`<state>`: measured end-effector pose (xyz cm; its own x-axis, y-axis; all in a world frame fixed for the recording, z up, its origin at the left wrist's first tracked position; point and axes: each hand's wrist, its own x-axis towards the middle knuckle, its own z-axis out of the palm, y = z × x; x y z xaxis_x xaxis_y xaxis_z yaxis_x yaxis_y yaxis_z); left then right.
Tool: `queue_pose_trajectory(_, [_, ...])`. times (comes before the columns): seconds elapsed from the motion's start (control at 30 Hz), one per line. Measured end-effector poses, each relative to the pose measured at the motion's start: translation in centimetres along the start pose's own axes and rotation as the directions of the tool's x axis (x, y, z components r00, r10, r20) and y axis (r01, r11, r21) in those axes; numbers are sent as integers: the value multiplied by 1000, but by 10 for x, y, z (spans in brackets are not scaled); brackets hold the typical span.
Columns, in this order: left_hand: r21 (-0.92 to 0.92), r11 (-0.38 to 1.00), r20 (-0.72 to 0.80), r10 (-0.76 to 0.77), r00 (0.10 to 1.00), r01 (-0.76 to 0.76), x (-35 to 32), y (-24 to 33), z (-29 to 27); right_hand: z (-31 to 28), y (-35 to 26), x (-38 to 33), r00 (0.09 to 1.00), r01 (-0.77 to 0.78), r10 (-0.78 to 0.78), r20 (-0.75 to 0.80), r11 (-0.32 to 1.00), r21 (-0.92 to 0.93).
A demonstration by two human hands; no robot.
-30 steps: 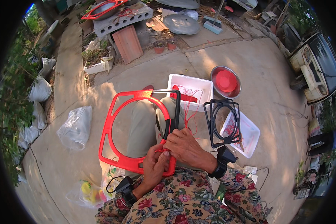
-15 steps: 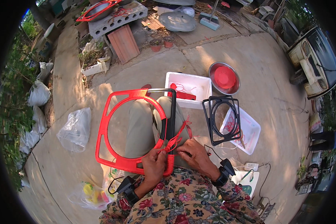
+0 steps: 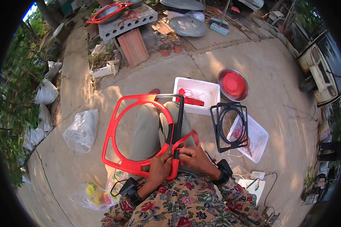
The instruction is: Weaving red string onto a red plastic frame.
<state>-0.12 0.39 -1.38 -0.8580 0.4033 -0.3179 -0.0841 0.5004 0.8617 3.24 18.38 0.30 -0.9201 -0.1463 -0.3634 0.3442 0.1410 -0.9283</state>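
Across the person's lap, seen from the head camera, lay a red frame (image 3: 134, 132) with a round opening, its right side joined to a black bar (image 3: 177, 126) that ran from the knees toward the body. Left hand (image 3: 160, 168) was closed around the frame's lower right corner, fingers wrapped over the red-wound section of the rim. Right hand (image 3: 193, 158) sat just beside it, fingertips pinched on a red cord (image 3: 185, 140) that looped up from the bar; whether the cord was knotted could not be told. Both wrists carried black bands. Sleeves were a floral print. On the concrete ground ahead of the knees stood a white tub (image 3: 206, 90) holding red cord and a red piece. Just right of it sat a metal bowl (image 3: 233, 84) with a red inside. A black frame (image 3: 229, 126) of the same shape as the red one leaned over a second white tray (image 3: 259, 138) on the person's right, touching its rim. A clear plastic bag (image 3: 81, 128) lay to the left of the red frame, well apart from it. Another bag with yellow contents (image 3: 93, 193) lay near the left elbow. Farther off, a grey concrete block (image 3: 129, 22) bore a metal basin with another red frame resting on it.
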Motion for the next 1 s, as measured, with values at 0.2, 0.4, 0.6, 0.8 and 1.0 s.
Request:
queue_pose_trajectory(0.2, [-532, 763, 223, -291, 930, 367, -10, 1, -15, -88, 42, -61, 847, -18, 174, -502, 954, 300])
queue_pose_trajectory(0.4, [-472, 808, 362, -187, 913, 353, -10, 24, -18, -272, 217, -240, 86, 839, 513, -854, 425, 339])
queue_pose_trajectory(0.6, [-575, 737, 351, -168, 921, 354, -12, 14, -14, -228, 172, -192, 280, 809, 557, -782, 302, 505])
queue_pose_trajectory(0.8, [-521, 738, 418, -217, 882, 428, -3, 19, -16, -63, 65, -62, 859, 259, 236, -454, 565, 784])
queue_pose_trajectory(1.0, [-527, 737, 392, -230, 891, 423, -5, 21, -17, 1, 11, -32, 978, -70, 91, -186, 991, 118])
